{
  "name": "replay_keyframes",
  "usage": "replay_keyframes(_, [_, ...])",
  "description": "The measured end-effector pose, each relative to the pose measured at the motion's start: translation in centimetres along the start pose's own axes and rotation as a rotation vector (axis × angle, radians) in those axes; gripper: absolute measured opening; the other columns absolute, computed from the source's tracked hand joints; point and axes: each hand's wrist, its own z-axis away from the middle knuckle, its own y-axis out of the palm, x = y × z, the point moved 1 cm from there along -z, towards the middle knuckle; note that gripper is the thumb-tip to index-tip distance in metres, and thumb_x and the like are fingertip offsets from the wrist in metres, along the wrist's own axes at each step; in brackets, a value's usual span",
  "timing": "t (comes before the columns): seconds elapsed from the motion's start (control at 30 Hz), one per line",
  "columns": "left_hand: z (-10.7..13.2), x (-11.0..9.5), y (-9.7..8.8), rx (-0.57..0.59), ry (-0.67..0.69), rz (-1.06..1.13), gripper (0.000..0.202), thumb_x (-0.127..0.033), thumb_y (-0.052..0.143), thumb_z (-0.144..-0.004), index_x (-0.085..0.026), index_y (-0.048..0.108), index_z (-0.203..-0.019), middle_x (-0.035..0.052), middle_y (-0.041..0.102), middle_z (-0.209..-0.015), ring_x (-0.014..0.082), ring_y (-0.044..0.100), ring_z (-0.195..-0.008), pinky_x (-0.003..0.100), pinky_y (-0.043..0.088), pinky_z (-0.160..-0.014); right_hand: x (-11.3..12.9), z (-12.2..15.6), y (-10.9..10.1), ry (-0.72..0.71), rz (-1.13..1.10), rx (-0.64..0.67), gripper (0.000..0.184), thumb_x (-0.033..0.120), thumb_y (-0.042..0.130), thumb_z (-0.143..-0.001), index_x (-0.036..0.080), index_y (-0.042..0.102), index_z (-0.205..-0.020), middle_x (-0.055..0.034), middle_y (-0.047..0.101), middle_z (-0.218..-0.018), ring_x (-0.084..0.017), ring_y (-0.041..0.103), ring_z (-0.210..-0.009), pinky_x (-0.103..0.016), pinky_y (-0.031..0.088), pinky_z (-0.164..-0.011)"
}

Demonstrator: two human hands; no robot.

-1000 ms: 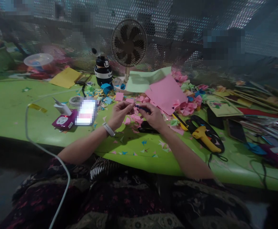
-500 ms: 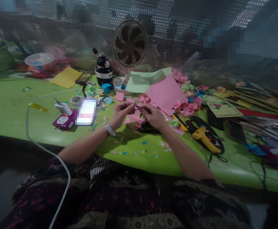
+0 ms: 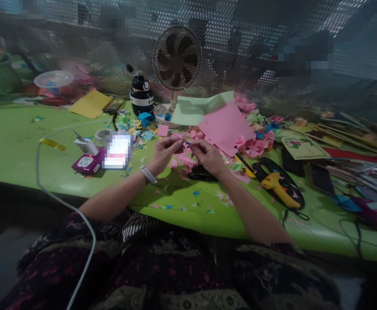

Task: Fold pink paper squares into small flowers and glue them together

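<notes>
Over a heap of pink paper pieces (image 3: 188,160), my left hand (image 3: 165,153) and my right hand (image 3: 209,158) meet fingertip to fingertip. Both are closed in a pinch. A tiny dark item (image 3: 187,143) shows between the fingertips; it is too small to name. A white watch band circles my left wrist (image 3: 148,175). Below my right hand lies a black object (image 3: 203,173), partly hidden by the hand. Just behind the hands rest a large pink sheet (image 3: 227,127) and a pale green sheet (image 3: 204,107).
A fan (image 3: 177,58) and a dark bottle (image 3: 141,97) stand at the back. To the left are a lit phone (image 3: 117,150), a purple socket box (image 3: 86,163) and a white cable (image 3: 38,168). A yellow glue gun (image 3: 280,189) lies right, near a dark phone (image 3: 320,178).
My fingertips remain together, with only a slight shift of the right fingers away from the left. The whole view has moved a little. Nothing else visibly differs.
</notes>
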Motion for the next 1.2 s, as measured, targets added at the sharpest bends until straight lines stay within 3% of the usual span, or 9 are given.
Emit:
replay_keyframes(0.27, [0.0, 0.0, -0.1, 0.009, -0.002, -0.016, 0.036, -0.048, 0.089, -0.064, -0.018, 0.076, -0.079, 0.0014, 0.072, -0.072, 0.0098, 0.064, -0.062, 0.026, 0.057, -0.067, -0.6, 0.0, -0.2, 0.075, -0.027, 0.068, 0.046, 0.066, 0.06, -0.088, 0.021, 0.06, -0.098, 0.0056, 0.057, -0.066, -0.008, 0.049, -0.044, -0.024, 0.043, -0.049])
replay_keyframes(0.83, [0.1, -0.3, 0.1, 0.022, 0.058, -0.036, 0.037, -0.051, 0.087, -0.066, -0.018, 0.071, -0.071, -0.0004, 0.068, -0.064, 0.0087, 0.061, -0.057, 0.024, 0.054, -0.06, -0.1, 0.0, -0.3, 0.126, -0.145, 0.194, 0.05, 0.071, 0.06, -0.086, 0.022, 0.056, -0.092, 0.0076, 0.054, -0.057, -0.007, 0.046, -0.036, -0.021, 0.035, -0.035])
replay_keyframes(1.2, [0.2, -0.1, 0.1, 0.037, -0.034, 0.036, 0.039, -0.051, 0.09, -0.061, -0.018, 0.072, -0.073, -0.0009, 0.069, -0.066, 0.0075, 0.061, -0.059, 0.022, 0.052, -0.061, 1.1, 0.3, -0.5, 0.191, -0.192, 0.258, 0.044, 0.065, 0.059, -0.091, 0.021, 0.056, -0.09, 0.0092, 0.048, -0.053, -0.005, 0.038, -0.034, -0.019, 0.027, -0.033])
